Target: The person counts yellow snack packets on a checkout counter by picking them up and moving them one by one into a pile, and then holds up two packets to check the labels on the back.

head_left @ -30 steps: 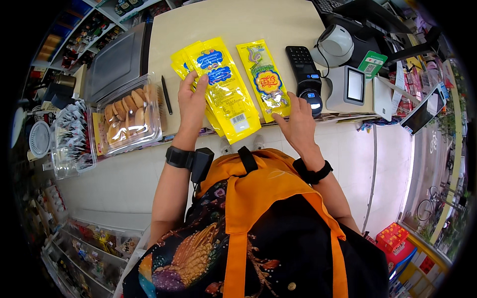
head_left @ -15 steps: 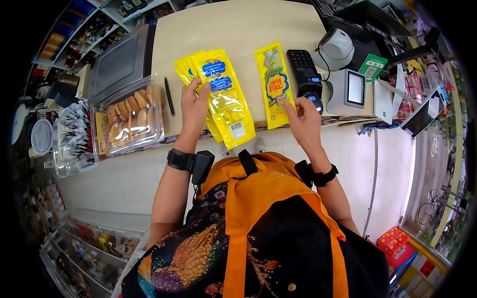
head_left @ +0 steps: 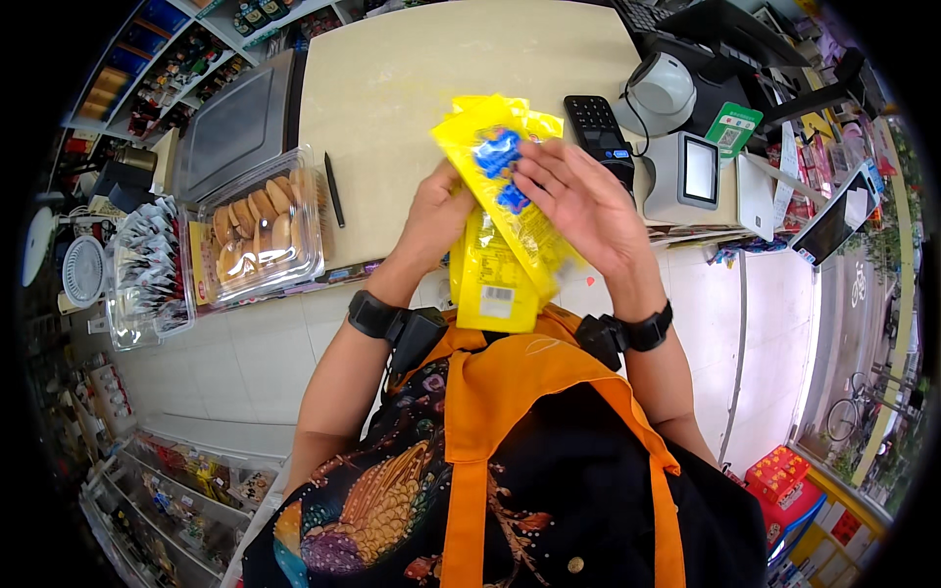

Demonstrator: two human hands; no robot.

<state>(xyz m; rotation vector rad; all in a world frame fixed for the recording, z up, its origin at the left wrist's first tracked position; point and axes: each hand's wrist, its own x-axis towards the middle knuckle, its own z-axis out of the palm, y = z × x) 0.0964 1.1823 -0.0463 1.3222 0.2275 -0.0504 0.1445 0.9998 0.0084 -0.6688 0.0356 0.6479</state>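
Note:
My left hand (head_left: pixel 436 216) is closed around the left side of a stack of yellow packets (head_left: pixel 500 299) with blue printed patches, held up over the near edge of the counter. The packets are fanned and overlap at slightly different angles, so their exact number is hard to tell. Against the stack's right side rests my right hand (head_left: pixel 588 208), its fingers extended across the top packet. Its thumb is hidden, and motion blurs the packets beside it.
On the pale counter (head_left: pixel 392 69), a black pen (head_left: pixel 334 190) lies beside a clear box of bread rolls (head_left: pixel 260 225). To the right stand a black card terminal (head_left: pixel 595 127), a white scanner (head_left: pixel 663 93) and a small screen device (head_left: pixel 683 176). A grey-lidded bin (head_left: pixel 235 122) is at left.
The single packet from the right has left its spot and joined the others in one stack. My left hand moved right, and my right hand came inward onto the packets.

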